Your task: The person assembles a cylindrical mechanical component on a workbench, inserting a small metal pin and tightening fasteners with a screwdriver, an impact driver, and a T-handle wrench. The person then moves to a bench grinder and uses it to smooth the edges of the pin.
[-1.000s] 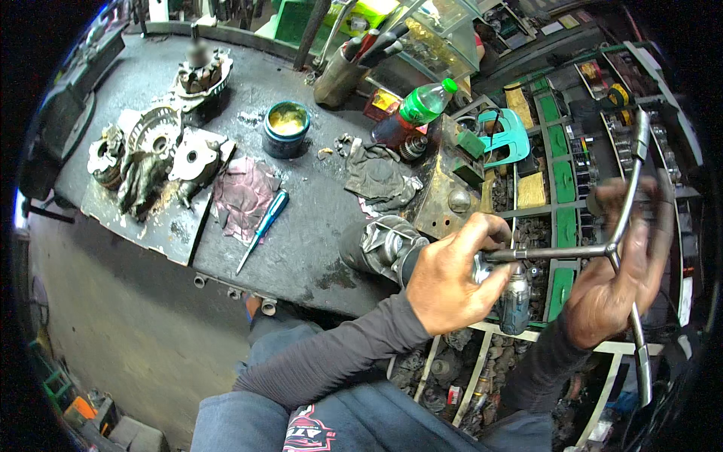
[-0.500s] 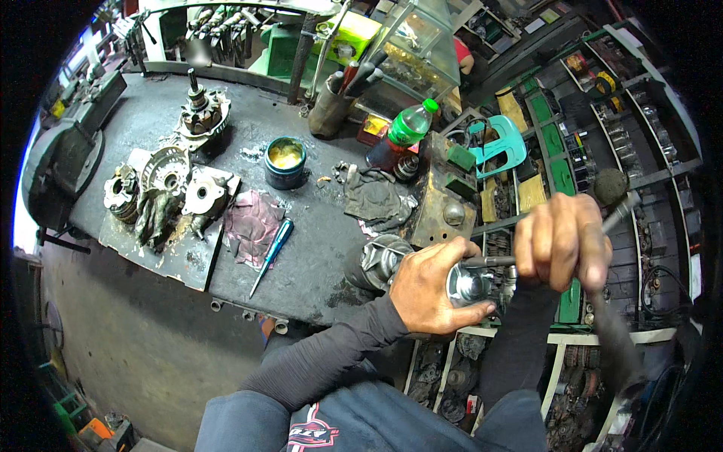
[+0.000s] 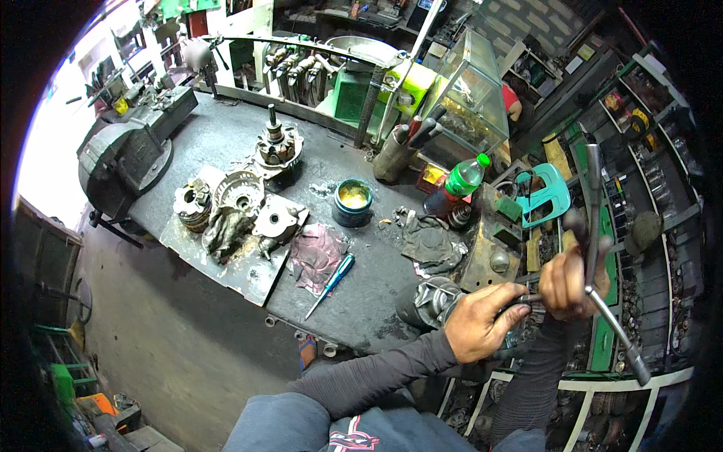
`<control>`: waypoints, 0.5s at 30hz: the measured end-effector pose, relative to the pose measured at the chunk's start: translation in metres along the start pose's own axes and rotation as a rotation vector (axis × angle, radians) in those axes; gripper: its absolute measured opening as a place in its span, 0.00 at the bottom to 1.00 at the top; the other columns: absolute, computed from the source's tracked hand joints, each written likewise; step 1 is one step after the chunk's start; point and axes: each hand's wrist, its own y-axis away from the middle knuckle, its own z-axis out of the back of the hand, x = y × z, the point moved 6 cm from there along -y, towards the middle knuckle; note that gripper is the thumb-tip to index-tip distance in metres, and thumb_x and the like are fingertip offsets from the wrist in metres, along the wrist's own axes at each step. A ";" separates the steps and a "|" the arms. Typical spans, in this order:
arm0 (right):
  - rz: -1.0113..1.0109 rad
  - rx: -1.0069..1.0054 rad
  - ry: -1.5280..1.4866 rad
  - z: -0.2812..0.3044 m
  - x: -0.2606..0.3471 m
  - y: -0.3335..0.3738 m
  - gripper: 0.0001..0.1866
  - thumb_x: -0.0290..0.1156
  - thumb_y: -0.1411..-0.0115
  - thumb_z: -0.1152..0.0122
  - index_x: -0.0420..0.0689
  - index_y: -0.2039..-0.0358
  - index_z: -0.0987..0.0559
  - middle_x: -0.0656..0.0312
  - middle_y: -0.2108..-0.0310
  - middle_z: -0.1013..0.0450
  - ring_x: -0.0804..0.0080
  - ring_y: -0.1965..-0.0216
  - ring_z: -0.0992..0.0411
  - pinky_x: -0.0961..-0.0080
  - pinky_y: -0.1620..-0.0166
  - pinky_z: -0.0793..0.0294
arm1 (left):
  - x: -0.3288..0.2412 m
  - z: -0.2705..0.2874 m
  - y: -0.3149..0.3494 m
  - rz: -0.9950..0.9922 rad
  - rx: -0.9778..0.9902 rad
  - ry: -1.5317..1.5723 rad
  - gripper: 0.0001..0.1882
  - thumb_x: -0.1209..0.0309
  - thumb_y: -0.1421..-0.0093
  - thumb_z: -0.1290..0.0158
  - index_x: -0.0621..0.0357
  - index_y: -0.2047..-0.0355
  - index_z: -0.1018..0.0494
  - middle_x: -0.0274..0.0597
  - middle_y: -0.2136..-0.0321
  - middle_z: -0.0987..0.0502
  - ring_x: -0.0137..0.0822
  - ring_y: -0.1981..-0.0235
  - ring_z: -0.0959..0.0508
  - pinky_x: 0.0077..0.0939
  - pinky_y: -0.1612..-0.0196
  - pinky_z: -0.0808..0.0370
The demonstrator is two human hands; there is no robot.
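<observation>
My right hand (image 3: 565, 286) clamped round the wrench (image 3: 614, 329), left hand (image 3: 482, 325) (bottle (image 3: 463, 179) at its twelve) closed on the nine-o'clock arm (image 3: 532, 298).

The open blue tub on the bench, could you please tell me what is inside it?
Inside the blue tub is a yellowish substance; how deep it goes cannot be seen, since it covers the bottom.

block wall (image 3: 520, 39), dull floor (image 3: 169, 331), white glare (image 3: 56, 154)
</observation>
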 end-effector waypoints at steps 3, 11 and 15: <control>0.441 -0.701 0.475 -0.010 0.002 0.060 0.22 0.39 0.26 0.48 0.31 0.44 0.30 0.55 0.69 0.31 0.68 0.67 0.28 0.71 0.64 0.25 | -0.001 0.000 0.002 -0.019 -0.062 -0.055 0.14 0.69 0.35 0.39 0.67 0.54 0.23 0.55 0.61 0.19 0.52 0.60 0.16 0.36 0.57 0.21; 0.008 0.006 -0.277 0.005 -0.002 0.011 0.41 0.61 0.24 0.71 0.33 0.55 0.22 0.62 0.88 0.40 0.72 0.86 0.44 0.72 0.79 0.42 | -0.001 -0.002 0.008 -0.038 -0.057 -0.093 0.17 0.70 0.34 0.41 0.67 0.49 0.26 0.57 0.59 0.19 0.54 0.58 0.17 0.38 0.55 0.21; 0.084 -0.280 -0.146 0.018 0.001 0.037 0.34 0.51 0.21 0.73 0.30 0.40 0.33 0.66 0.85 0.39 0.77 0.87 0.44 0.78 0.81 0.40 | -0.003 -0.004 0.010 -0.050 -0.082 -0.082 0.15 0.71 0.34 0.42 0.67 0.50 0.25 0.56 0.60 0.20 0.53 0.59 0.17 0.38 0.56 0.21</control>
